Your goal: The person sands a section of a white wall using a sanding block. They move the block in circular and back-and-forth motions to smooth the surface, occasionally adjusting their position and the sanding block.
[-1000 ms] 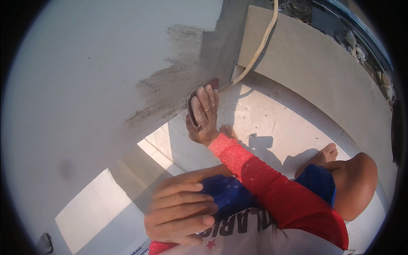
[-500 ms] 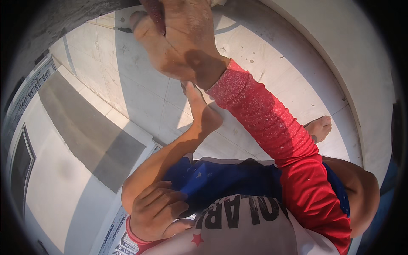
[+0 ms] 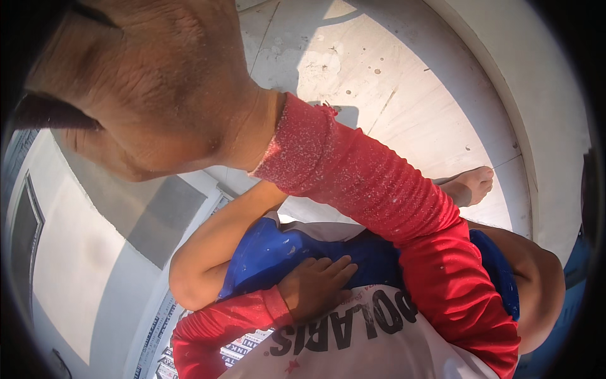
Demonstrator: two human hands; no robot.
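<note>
My right hand [image 3: 158,95] fills the upper left, close to the camera, with its fingers running out of the picture. It is closed round a dark reddish-brown piece [image 3: 50,115], of which only a flat, thin part shows beside the fingers; its kind is not clear. Pale dust speckles the hand and the red sleeve cuff [image 3: 297,142]. My left hand [image 3: 319,284] rests flat against my lap, fingers stretched over the blue shorts [image 3: 271,256] and the hem of the white shirt [image 3: 353,335].
Pale floor tiles [image 3: 410,107] with stains lie under my bare foot [image 3: 470,186]. A curved-looking white wall [image 3: 536,82] borders them at right. Left stands a white surface with a grey band [image 3: 158,215] and a dark-framed opening [image 3: 26,246]. Printed sheets [image 3: 167,335] lie at lower left.
My right hand has swung left and nearer the camera, still gripping the reddish-brown piece. My left hand has shifted right, from beside my knee onto my lap, its fingers straightening.
</note>
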